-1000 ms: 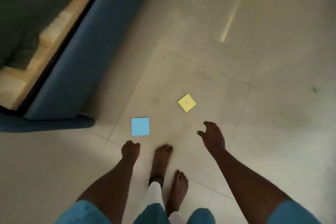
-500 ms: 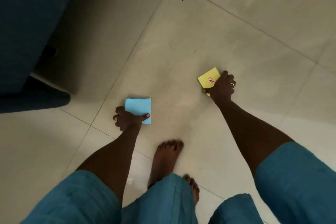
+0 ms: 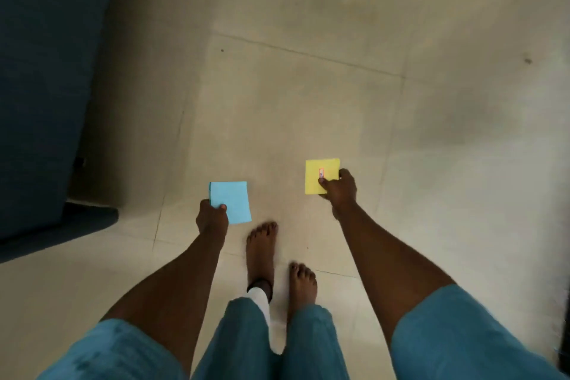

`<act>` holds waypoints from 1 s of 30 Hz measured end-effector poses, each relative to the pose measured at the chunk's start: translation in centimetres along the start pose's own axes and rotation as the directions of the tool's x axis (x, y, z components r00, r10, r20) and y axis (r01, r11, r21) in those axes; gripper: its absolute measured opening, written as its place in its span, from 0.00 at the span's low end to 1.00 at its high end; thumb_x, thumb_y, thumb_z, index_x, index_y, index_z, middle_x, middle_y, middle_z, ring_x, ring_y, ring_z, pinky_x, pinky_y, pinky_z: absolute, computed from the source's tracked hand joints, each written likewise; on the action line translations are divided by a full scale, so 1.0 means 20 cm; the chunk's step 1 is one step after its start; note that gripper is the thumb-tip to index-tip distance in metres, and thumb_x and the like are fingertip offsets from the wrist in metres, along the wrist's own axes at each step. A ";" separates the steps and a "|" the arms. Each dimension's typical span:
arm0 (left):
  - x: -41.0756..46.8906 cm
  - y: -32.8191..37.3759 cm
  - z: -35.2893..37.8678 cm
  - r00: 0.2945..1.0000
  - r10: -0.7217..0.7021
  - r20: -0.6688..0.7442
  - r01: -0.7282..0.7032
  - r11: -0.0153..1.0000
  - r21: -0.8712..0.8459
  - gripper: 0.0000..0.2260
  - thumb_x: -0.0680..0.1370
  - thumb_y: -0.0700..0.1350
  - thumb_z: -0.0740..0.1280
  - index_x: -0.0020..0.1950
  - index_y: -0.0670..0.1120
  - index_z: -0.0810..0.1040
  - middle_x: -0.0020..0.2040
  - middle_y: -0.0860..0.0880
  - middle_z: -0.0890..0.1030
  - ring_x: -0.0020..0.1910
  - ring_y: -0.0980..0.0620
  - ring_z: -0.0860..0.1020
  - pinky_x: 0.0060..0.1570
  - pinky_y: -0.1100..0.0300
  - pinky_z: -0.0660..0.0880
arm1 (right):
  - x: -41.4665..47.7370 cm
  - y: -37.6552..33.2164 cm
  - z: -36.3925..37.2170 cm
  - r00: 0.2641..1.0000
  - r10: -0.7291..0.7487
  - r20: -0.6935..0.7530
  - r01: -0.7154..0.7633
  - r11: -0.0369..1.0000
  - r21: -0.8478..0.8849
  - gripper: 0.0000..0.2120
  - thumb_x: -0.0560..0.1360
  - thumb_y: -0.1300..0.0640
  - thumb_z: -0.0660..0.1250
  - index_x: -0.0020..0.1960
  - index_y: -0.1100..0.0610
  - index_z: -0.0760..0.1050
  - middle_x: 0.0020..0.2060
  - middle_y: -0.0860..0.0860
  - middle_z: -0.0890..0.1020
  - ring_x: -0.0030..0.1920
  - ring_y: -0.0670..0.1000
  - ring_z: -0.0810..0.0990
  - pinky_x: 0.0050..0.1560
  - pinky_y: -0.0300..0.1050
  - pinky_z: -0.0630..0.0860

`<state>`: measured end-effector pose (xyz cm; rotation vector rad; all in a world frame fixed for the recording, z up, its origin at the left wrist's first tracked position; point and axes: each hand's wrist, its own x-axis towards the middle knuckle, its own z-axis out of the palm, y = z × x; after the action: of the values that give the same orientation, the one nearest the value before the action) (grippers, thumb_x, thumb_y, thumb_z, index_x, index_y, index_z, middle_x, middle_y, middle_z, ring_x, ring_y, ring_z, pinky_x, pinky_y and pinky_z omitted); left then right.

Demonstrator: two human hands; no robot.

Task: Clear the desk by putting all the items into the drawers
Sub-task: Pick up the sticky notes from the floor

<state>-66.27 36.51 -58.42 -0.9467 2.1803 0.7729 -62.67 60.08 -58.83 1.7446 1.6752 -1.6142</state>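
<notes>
My left hand pinches a light blue square notepad by its near left corner and holds it above the floor. A yellow square notepad with a small red label is gripped at its right edge by my right hand, thumb on top. Both pads are lifted off the tiles and face up. No desk or drawer is in view.
A dark blue piece of furniture fills the left side, its base reaching toward the lower left. Pale floor tiles stretch ahead and to the right. My bare feet stand just below the hands.
Both pads lay on the floor a second ago. My hands reached down, took hold of one each, and have lifted them off the tiles.
</notes>
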 end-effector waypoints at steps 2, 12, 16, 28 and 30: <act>-0.25 0.10 -0.04 0.994 0.077 0.080 -0.079 0.997 0.020 0.15 0.78 0.39 0.64 0.64 0.36 0.70 0.60 0.34 0.76 0.58 0.36 0.76 0.56 0.46 0.76 | -0.23 -0.01 -0.22 0.997 0.073 -0.032 -0.067 0.985 0.161 0.10 0.72 0.70 0.68 0.47 0.60 0.70 0.47 0.57 0.75 0.47 0.56 0.76 0.39 0.50 0.79; -1.89 0.64 -0.12 0.767 0.379 0.518 -0.469 0.882 0.050 0.17 0.74 0.43 0.66 0.62 0.42 0.73 0.51 0.41 0.78 0.51 0.41 0.78 0.51 0.45 0.78 | -1.51 -0.12 -1.47 0.950 0.242 -0.198 -0.069 0.780 0.622 0.10 0.73 0.70 0.66 0.41 0.58 0.71 0.44 0.59 0.78 0.42 0.55 0.77 0.31 0.44 0.76; -2.50 0.71 -0.05 0.609 0.435 0.663 -0.665 0.735 0.129 0.10 0.76 0.38 0.65 0.56 0.45 0.74 0.49 0.43 0.78 0.52 0.40 0.79 0.53 0.44 0.78 | -1.93 -0.09 -1.95 0.895 0.284 -0.345 0.067 0.677 0.733 0.10 0.74 0.71 0.64 0.41 0.58 0.70 0.43 0.59 0.76 0.39 0.54 0.76 0.33 0.44 0.75; -4.08 -0.01 0.31 0.054 0.319 0.946 -0.979 0.203 -0.012 0.09 0.76 0.38 0.65 0.56 0.42 0.75 0.52 0.39 0.80 0.51 0.39 0.79 0.53 0.43 0.77 | -2.97 0.78 -2.86 0.654 0.525 -0.544 0.480 0.267 0.835 0.09 0.74 0.71 0.64 0.48 0.58 0.72 0.48 0.59 0.80 0.45 0.55 0.79 0.39 0.47 0.79; -4.29 -0.17 0.32 0.001 0.273 0.962 -0.982 0.183 -0.051 0.09 0.76 0.38 0.64 0.57 0.42 0.75 0.53 0.38 0.80 0.51 0.39 0.78 0.54 0.44 0.77 | -3.11 0.93 -2.95 0.601 0.586 -0.544 0.514 0.237 0.824 0.09 0.75 0.70 0.64 0.47 0.56 0.71 0.46 0.57 0.79 0.46 0.55 0.79 0.42 0.47 0.79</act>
<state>-15.12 74.30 -0.43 1.1091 1.5135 0.4847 -0.30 65.23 2.61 3.6233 0.3336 -2.2219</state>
